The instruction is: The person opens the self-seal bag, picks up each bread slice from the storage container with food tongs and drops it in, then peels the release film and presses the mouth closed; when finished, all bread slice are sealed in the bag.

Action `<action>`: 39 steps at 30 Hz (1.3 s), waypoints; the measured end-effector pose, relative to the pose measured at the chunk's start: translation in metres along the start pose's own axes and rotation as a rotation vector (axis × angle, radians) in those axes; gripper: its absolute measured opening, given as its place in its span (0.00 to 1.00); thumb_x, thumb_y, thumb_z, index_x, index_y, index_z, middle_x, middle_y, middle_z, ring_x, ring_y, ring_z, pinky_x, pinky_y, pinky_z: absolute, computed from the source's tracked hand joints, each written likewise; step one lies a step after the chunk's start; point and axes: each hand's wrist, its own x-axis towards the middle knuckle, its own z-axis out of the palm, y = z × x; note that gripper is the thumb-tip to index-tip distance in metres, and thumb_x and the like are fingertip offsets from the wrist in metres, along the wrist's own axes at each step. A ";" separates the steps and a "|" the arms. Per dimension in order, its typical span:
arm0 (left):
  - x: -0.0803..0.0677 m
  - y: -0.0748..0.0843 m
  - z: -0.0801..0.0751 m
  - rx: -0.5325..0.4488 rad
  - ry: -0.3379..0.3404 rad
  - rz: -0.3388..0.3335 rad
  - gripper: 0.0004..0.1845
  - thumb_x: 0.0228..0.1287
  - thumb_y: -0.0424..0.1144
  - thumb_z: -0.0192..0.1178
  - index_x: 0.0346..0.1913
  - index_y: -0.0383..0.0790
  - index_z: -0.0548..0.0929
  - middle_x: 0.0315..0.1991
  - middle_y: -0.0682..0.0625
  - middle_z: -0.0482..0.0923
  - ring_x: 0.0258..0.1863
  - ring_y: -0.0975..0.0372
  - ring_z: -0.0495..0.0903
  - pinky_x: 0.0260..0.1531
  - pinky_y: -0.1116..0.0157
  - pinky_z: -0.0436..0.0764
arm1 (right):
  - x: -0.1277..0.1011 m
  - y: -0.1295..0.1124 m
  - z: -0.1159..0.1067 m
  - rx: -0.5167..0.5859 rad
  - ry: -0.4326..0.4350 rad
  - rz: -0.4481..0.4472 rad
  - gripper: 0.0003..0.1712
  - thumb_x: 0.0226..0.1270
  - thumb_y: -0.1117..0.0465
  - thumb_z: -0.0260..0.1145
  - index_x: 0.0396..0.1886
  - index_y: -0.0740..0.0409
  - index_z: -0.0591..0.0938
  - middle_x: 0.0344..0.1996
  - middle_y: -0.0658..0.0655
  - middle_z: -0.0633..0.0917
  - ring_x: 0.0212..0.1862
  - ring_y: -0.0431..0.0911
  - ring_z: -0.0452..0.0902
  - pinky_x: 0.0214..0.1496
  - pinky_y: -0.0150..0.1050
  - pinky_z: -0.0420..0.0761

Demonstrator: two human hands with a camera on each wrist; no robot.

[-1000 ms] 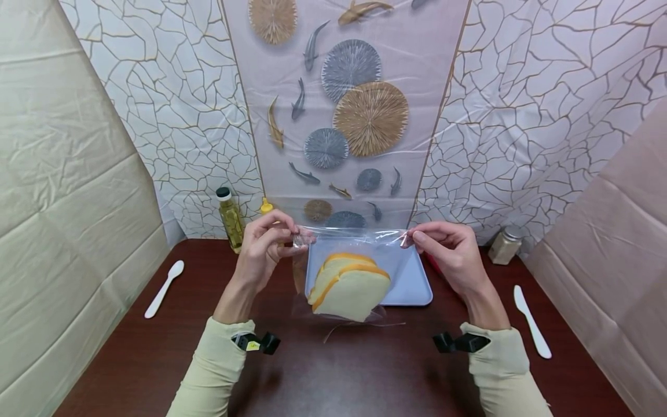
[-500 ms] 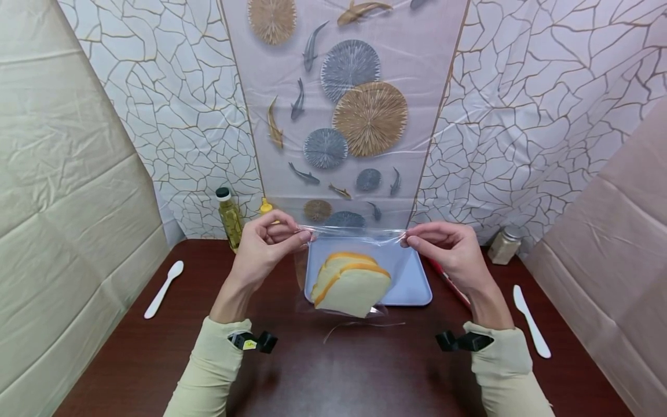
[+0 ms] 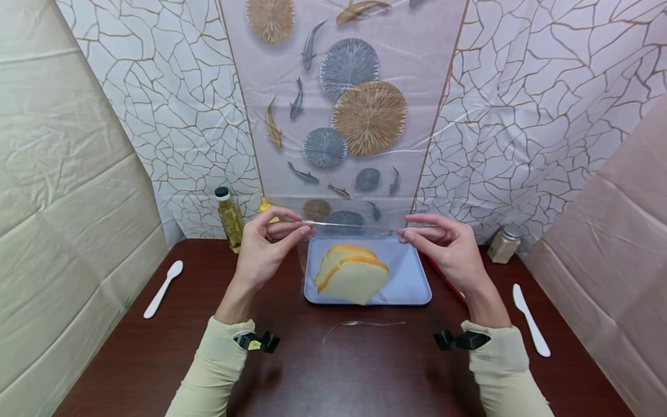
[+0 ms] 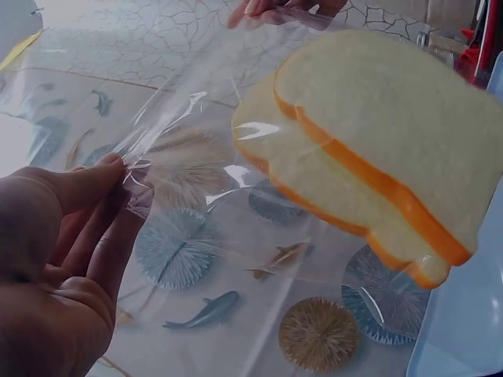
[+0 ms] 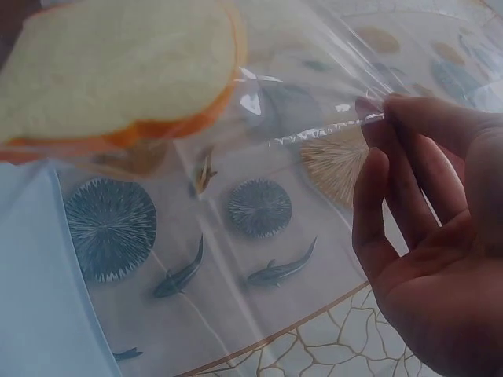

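A clear plastic bag (image 3: 359, 226) hangs between my two hands, its top edge stretched nearly level. Two slices of bread (image 3: 354, 281) with orange crusts lean together inside it, overlapping, in front of the pale blue tray (image 3: 413, 289). My left hand (image 3: 262, 248) pinches the bag's left top corner between thumb and fingers. At the opposite corner, my right hand (image 3: 454, 252) pinches the plastic the same way. In the left wrist view the film bunches at the fingertips of the left hand (image 4: 71, 251). The right wrist view has the right hand (image 5: 440, 212) gripping a creased edge.
A thin clear strip (image 3: 362, 323) lies on the dark table. A white spoon (image 3: 164, 289) is at left, a white knife (image 3: 531, 321) at right. Behind stand an oil bottle (image 3: 230, 221), a yellow-capped bottle (image 3: 265, 205) and a shaker (image 3: 504, 245). Something red (image 3: 450, 282) lies beside my right wrist.
The bread in the bag has risen slightly, away from me. My left thumb has shifted onto the bag's corner, and the top edge now looks straighter and thinner. The strip stays put.
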 end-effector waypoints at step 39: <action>-0.022 -0.098 -0.192 0.756 0.102 -0.723 0.14 0.73 0.33 0.69 0.56 0.29 0.85 0.44 0.39 0.93 0.30 0.64 0.91 0.33 0.64 0.91 | 0.069 0.147 0.237 -0.109 0.015 0.579 0.20 0.66 0.74 0.70 0.58 0.73 0.85 0.44 0.70 0.93 0.37 0.47 0.93 0.41 0.35 0.91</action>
